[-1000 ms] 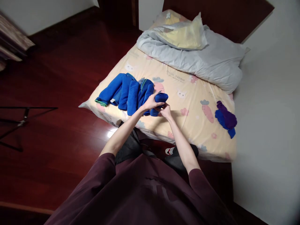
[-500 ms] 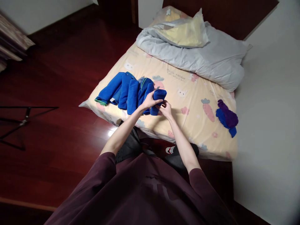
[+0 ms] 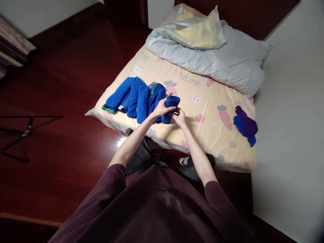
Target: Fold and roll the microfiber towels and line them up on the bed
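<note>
A blue towel (image 3: 173,100), rolled or folded into a tight bundle, is held above the near side of the bed. My left hand (image 3: 161,108) is closed around its left side, thumb across the front. On its right, my right hand (image 3: 178,117) grips the lower edge with bent fingers; part of those fingers is hidden by the towel. Several more folded blue towels (image 3: 142,103) lie in a leaning row just left of my hands, some with green edging (image 3: 109,110). A small pale tag (image 3: 122,108) shows among them.
The bed (image 3: 202,135) has a cream sheet printed with carrots and rabbits. A rumpled grey quilt (image 3: 235,57) and a yellow pillow (image 3: 205,33) lie at its head. Purple cloth (image 3: 246,125) rests on blue cloth (image 3: 240,126) at the right. A black metal stand (image 3: 26,131) is at left.
The view has shifted very slightly. Both hands keep the same hold on the blue towel, and the other towels lie as before.
</note>
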The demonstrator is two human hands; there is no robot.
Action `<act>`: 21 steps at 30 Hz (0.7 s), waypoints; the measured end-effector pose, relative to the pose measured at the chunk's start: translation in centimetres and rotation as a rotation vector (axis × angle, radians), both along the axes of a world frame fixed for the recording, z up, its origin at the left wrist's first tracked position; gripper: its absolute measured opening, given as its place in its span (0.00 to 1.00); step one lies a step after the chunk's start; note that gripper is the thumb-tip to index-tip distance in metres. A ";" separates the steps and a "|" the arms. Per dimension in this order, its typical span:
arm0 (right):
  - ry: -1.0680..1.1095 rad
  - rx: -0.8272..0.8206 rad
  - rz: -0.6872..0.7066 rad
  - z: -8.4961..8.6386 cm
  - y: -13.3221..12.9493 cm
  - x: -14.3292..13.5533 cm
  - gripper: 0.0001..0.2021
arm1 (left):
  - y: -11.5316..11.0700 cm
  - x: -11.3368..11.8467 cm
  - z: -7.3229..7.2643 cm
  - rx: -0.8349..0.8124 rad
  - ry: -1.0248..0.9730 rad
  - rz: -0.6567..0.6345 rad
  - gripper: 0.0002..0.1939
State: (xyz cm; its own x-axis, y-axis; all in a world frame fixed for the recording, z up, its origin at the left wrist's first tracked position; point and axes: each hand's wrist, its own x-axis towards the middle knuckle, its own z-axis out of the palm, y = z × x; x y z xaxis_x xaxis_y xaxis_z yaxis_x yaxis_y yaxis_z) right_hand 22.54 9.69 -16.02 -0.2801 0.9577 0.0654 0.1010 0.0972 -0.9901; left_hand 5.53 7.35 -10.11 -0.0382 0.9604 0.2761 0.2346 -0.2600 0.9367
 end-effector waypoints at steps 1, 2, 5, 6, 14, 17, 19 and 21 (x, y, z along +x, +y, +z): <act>-0.006 -0.005 0.008 0.0 0.0 0.0 0.29 | 0.1 0.0 -0.1 0.000 0.004 -0.008 0.33; -0.018 -0.010 0.014 0.0 0.0 -0.1 0.30 | 0.1 0.0 -0.2 0.002 0.011 -0.017 0.35; -0.081 0.003 0.005 0.0 -0.1 -0.1 0.38 | 0.4 0.0 -0.8 0.041 0.047 0.002 0.49; -0.105 0.017 -0.014 0.0 -0.2 -0.1 0.43 | 0.5 -0.1 -1.1 0.063 0.060 0.031 0.57; -0.224 0.021 -0.127 -0.4 -0.6 1.4 0.66 | -1.0 -1.5 -1.3 0.100 0.113 0.270 0.73; -0.190 0.012 -0.145 -1.0 -0.8 1.8 0.64 | -1.7 -1.3 -0.3 0.049 0.175 0.217 0.66; -0.167 0.004 -0.150 -1.4 -1.6 2.2 0.61 | -1.8 -0.9 -0.1 0.040 0.230 0.186 0.60; -0.129 -0.026 -0.111 -1.8 -3.4 3.2 0.55 | -1.7 -0.4 -0.5 0.058 0.290 0.165 0.53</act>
State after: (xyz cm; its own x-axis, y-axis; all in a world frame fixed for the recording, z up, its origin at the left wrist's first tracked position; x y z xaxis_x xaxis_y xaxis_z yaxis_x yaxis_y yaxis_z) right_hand 25.77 6.32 -17.85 -0.1773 0.9841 0.0108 0.2364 0.0532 -0.9702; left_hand 5.11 5.65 -10.57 -0.1036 0.9300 0.3526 0.5321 -0.2477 0.8097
